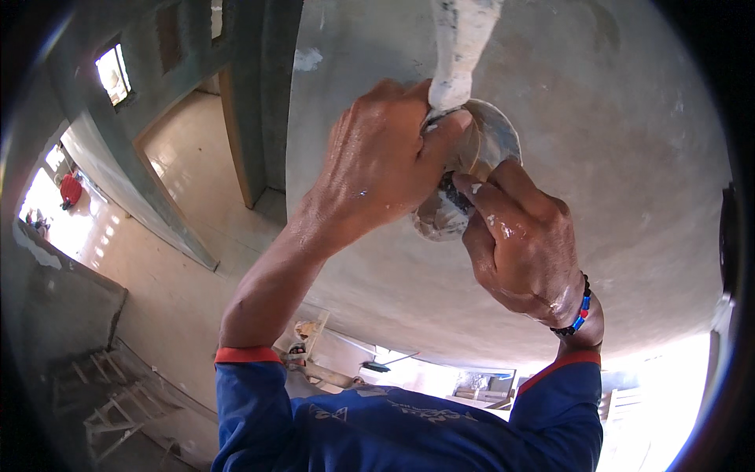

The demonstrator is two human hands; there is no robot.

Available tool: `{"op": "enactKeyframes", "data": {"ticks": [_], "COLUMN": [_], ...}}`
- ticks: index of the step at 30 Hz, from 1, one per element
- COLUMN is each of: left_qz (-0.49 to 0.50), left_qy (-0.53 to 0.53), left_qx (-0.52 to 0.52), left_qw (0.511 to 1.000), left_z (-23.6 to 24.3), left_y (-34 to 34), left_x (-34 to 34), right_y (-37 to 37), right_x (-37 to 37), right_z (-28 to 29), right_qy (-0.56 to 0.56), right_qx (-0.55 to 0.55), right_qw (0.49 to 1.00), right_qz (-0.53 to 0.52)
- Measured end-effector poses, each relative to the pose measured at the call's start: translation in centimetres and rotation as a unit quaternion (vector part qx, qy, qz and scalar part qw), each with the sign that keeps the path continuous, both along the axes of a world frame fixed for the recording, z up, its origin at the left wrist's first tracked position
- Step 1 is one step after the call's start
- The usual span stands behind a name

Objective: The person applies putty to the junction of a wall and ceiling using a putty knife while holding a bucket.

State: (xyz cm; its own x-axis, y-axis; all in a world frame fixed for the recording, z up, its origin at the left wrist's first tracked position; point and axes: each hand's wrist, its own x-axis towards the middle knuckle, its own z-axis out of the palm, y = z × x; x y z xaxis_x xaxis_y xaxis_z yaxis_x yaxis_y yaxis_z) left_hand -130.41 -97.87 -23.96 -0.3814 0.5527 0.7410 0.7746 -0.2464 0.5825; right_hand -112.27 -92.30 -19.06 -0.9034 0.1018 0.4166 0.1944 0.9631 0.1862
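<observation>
- Container (503,132), round and partly see-through, sits mid-scene between the person's two hands, its inside smeared with pale, greyish stuff; I can't tell how deep it is.
- Left hand (385,157) is closed on the container's left side, thumb laid across it, the other fingers curled mostly out of sight.
- Right hand (528,240) is pinched on a small dark piece (454,191) at the container, pale flecks on its knuckles, a beaded bracelet (583,312) at the wrist.
- A white, stained shaft (458,55) tapers to the left hand; I can't tell whether that hand grips it.
- Between them the hands block much of the container from me.
- Beyond spreads a grey plastered expanse (629,157).
- Off left are a doorway with a wooden frame (233,145), a small bright window (114,75) and a red bundle (70,190); wooden frames (118,417) lie near left.
</observation>
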Motion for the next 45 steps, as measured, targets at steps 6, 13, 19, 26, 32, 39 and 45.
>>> {"op": "enactKeyframes", "data": {"ticks": [6, 13, 19, 26, 32, 39, 45], "left_qz": [0.01, 0.022, -0.008, -0.177, -0.188, -0.273, -0.315], "left_qy": [0.015, 0.011, -0.006, -0.053, 0.07, 0.033, 0.052], "left_qx": [-0.004, -0.018, 0.011, 0.156, 0.181, 0.152, 0.223], "left_qw": [1.0, 1.0, 1.0, 0.97, 0.963, 0.949, 0.921], "left_z": [0.0, 0.1, 0.2, -2.6, -5.6, -8.3, -7.8], "left_y": [-0.2, -0.5, 0.3, 2.3, 2.7, 3.9, 6.0], "left_x": [0.3, 0.6, 0.3, -1.4, -0.3, -1.4, -3.4], "right_y": [-0.1, -0.3, 2.9, 4.2, 2.6, 2.2, 4.5], "right_x": [-0.2, -0.5, 1.5, 4.4, 3.9, -4.2, -10.4], "right_z": [0.1, 1.4, 3.5, 6.0, 10.0, 24.1, 37.7], "right_qy": [-0.049, -0.106, -0.043, 0.103, 0.264, 0.399, 0.411], "right_qx": [0.037, 0.006, -0.268, -0.695, -0.591, -0.081, 0.449], "right_qw": [0.998, 0.994, 0.96, 0.707, 0.711, 0.876, 0.773], "right_qz": [-0.006, -0.034, 0.071, 0.083, 0.275, 0.258, 0.179]}}
